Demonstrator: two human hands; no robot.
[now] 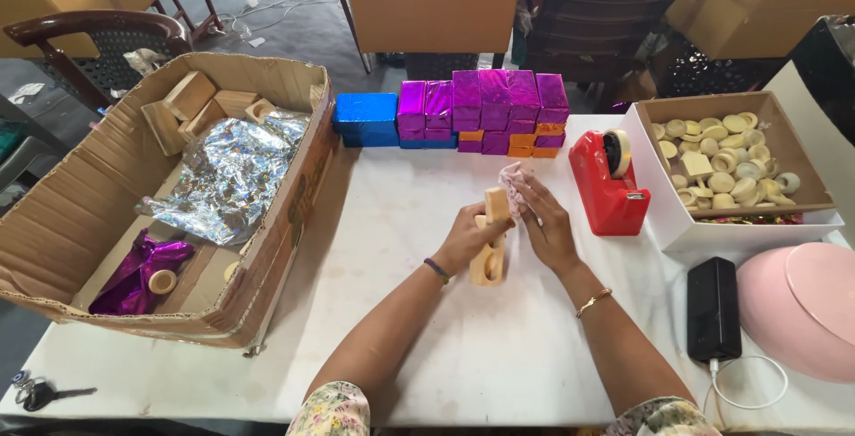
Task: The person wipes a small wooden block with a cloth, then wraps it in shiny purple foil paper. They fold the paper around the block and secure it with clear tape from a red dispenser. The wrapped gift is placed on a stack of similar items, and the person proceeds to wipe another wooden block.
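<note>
Both hands on a wooden piece, mid-worktop.

I see my left hand [463, 238] with its grip closed around a pale wooden piece [490, 249] with a round hole, held upright just over the white worktop [401, 222]. My right hand [545, 229] presses a small pinkish cloth [514, 179] against the top of that piece, fingers curled on the cloth. Just right of this grip stands a red tape dispenser [608, 185]; beyond it, a row of purple and blue wrapped blocks [463, 108]. Well to the left sits a cardboard box [107, 178] with silver foil [233, 173]. Far right, a white box of wooden rings [726, 162].
</note>
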